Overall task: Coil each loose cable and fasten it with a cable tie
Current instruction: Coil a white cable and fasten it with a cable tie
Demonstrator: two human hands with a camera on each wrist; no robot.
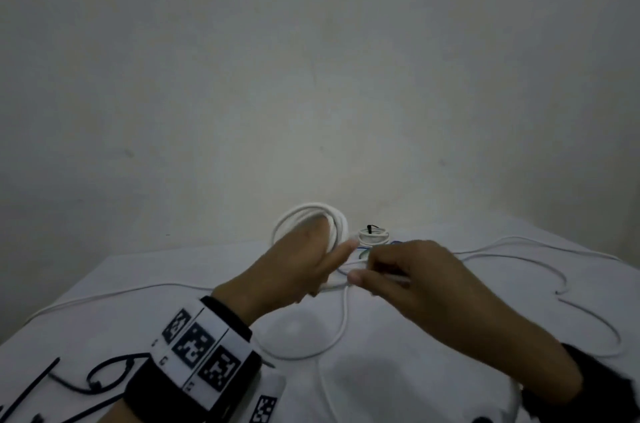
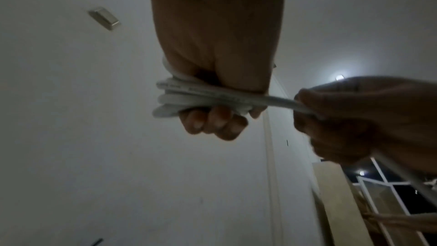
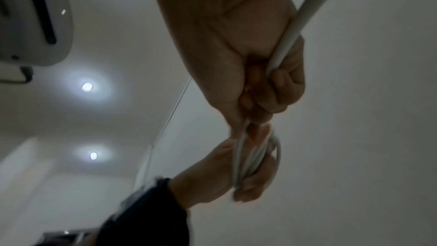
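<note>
Fingers (image 2: 212,122) of left hand (image 1: 294,267) curled round white coil (image 1: 311,215), held above table (image 1: 433,370); right hand (image 1: 415,280) closed on loose cable (image 1: 341,325), feeding next loop; slack trailing rightward over table; small tied coil (image 1: 373,236) beyond hands, apparently done; black ties (image 1: 104,377) lying near left; winding seemingly part-way, tying not yet begun.

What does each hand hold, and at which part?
The left hand grips the coiled loops of the white cable. The right hand grips its loose strand beside the coil.
</note>
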